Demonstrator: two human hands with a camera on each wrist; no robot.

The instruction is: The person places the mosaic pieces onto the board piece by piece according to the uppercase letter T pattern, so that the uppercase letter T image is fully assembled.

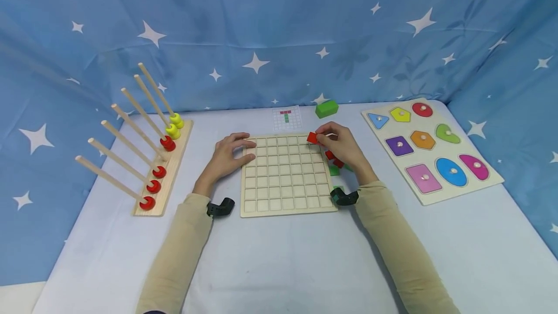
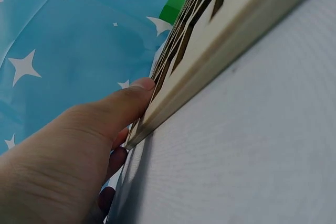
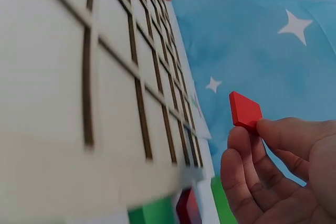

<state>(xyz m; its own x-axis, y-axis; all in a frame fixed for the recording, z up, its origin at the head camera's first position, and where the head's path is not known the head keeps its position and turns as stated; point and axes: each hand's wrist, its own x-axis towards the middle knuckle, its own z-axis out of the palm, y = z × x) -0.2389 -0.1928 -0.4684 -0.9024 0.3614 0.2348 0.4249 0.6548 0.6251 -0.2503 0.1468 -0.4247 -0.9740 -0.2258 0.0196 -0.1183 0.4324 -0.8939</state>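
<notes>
My right hand [image 1: 344, 145] pinches a red square tile [image 3: 245, 109] between thumb and fingertips, raised over the top right corner of the wooden grid board [image 1: 279, 197]. At the board's upper left, my left hand [image 1: 224, 159] rests with relaxed fingers, its thumb [image 2: 139, 88] touching the rim. The part of the grid I can see holds no tiles. Several loose red tiles [image 1: 330, 155] and green tiles [image 1: 333, 170] lie beside the board's right edge, partly hidden under my right hand and wrist.
Behind the board lie a pattern card [image 1: 294, 119] with red and green squares and a green block [image 1: 326, 108]. A wooden peg stand [image 1: 174, 178] with red and yellow beads is on the left. A shape puzzle board [image 1: 392, 171] lies on the right.
</notes>
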